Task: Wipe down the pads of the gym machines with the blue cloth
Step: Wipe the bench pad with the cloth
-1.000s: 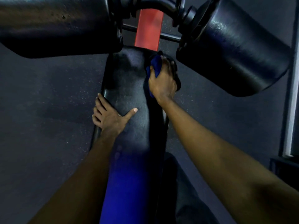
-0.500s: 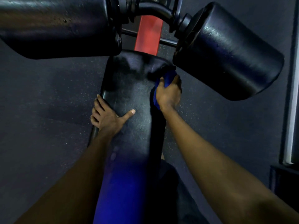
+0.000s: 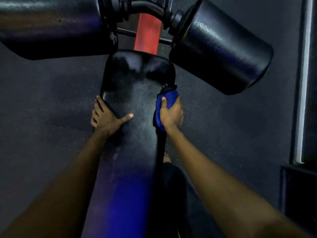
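Blue cloth (image 3: 167,100), bunched in the right hand (image 3: 171,115), has slid down the bench pad's (image 3: 137,93) right edge: wiping advances. Left hand (image 3: 106,119) rests spread opposite.

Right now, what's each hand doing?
Left hand: open, resting on the bench pad.
Right hand: gripping the blue cloth against the pad's edge.

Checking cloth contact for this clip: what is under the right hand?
The right hand grips the bunched blue cloth against the right edge of the long black pad. The pad's side beneath the cloth is covered, so contact there cannot be seen.
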`<state>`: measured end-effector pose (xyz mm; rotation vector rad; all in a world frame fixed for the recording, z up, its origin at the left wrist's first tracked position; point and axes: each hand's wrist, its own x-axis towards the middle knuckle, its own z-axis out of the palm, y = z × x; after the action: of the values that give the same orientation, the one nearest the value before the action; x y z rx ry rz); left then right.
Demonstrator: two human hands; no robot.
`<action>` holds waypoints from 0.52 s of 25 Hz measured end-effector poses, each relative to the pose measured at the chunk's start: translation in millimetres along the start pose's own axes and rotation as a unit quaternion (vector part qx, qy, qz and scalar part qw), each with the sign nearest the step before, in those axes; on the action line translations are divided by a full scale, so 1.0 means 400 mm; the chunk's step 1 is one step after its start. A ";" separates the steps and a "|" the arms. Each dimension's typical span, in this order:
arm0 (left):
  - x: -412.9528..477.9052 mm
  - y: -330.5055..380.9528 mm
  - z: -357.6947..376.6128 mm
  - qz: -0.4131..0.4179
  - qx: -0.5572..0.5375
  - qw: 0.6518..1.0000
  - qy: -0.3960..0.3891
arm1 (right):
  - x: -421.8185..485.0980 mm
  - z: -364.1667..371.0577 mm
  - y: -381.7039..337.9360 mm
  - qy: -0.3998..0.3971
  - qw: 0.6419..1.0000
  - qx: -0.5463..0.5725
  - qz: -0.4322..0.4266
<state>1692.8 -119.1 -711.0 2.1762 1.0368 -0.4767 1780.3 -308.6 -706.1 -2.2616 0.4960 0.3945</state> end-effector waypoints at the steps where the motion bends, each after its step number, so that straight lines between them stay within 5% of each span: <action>1: -0.008 -0.013 -0.002 0.017 -0.006 1.000 0.011 | -0.010 0.000 0.004 -0.002 1.000 0.009 -0.004; 5: -0.064 -0.088 -0.008 0.071 -0.027 0.997 0.025 | -0.200 -0.026 0.121 -0.043 0.998 -0.002 -0.051; 13: -0.057 -0.094 -0.015 0.058 -0.009 0.998 -0.011 | -0.144 -0.044 0.103 -0.065 0.996 -0.033 -0.056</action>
<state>1649.4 -109.8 -709.2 2.1951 0.8945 -0.4359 1712.8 -334.5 -695.5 -2.2962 0.2919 0.5031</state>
